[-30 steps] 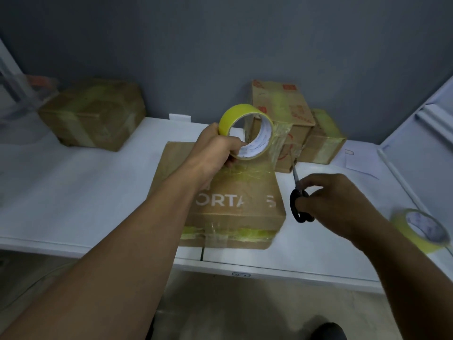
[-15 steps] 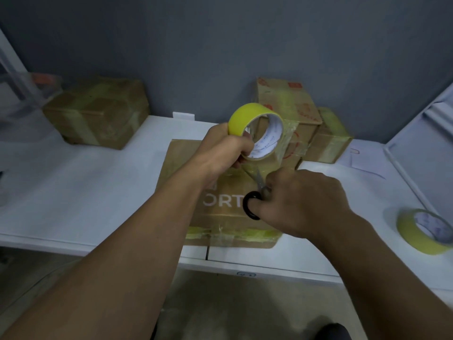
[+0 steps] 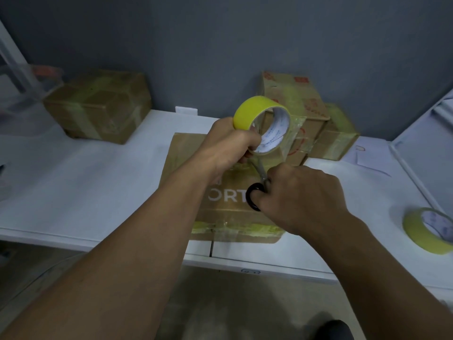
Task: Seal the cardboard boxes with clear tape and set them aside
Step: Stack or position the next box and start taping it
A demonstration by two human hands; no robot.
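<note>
A flat cardboard box with white lettering lies at the table's front edge, tape across its front side. My left hand grips a yellowish tape roll raised above the box, a clear strip running from the roll down to the box. My right hand holds black-handled scissors with the blades pointing up at the strip just under the roll. My arms hide part of the box top.
A taped box sits at the back left. Two taped boxes stand against the grey wall behind the roll. A second tape roll lies at the right on the white table. Paper lies at the back right.
My right hand has brought the scissors from the table's right side in to the tape strip under the roll. My left hand has kept the roll raised.
</note>
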